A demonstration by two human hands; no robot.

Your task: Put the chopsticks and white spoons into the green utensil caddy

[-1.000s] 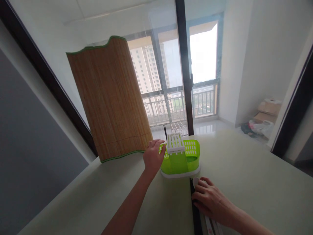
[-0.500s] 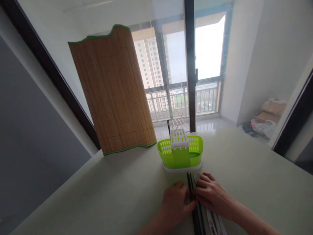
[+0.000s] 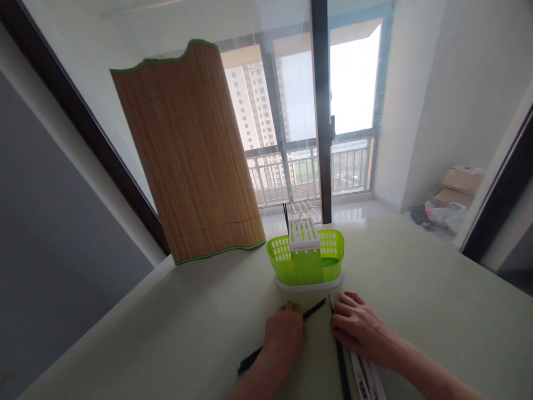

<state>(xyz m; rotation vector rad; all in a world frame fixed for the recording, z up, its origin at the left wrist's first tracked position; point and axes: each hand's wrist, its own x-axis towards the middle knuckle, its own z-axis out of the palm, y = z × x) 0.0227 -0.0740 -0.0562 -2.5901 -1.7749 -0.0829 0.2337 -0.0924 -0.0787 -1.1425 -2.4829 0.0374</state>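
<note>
Closest to me, the left hand [image 3: 285, 336] is closed round some black sticks [image 3: 314, 309], which slant out past both sides of the fist; how many there are, I can't tell. The right hand [image 3: 358, 325] lies just beside it, fingers bent over a loose bundle: a pale spoon [image 3: 335, 298], a dark stick or sticks [image 3: 343, 375] and white wrapped pieces [image 3: 361, 378] with small printed marks. Whether those fingers grip or merely press, I can't tell from here. All of that is outside the holder, on or just over the pale surface [image 3: 200, 316].

A little beyond the hands stands the green basket [image 3: 308, 270], upright on its white base [image 3: 310, 286], a white slotted piece [image 3: 305, 245] across its middle. Thin dark sticks [image 3: 285, 218] poke up behind its left part, seemingly standing in it. So I'd call it part-way at most: a few upright there, the spoon and the rest lying out here, with the black ones parted from the bundle.

Farther off, a bamboo mat [image 3: 187, 161] stands to the left, and past the glass there are cardboard boxes [image 3: 462, 180] and a white bag [image 3: 447, 215].
</note>
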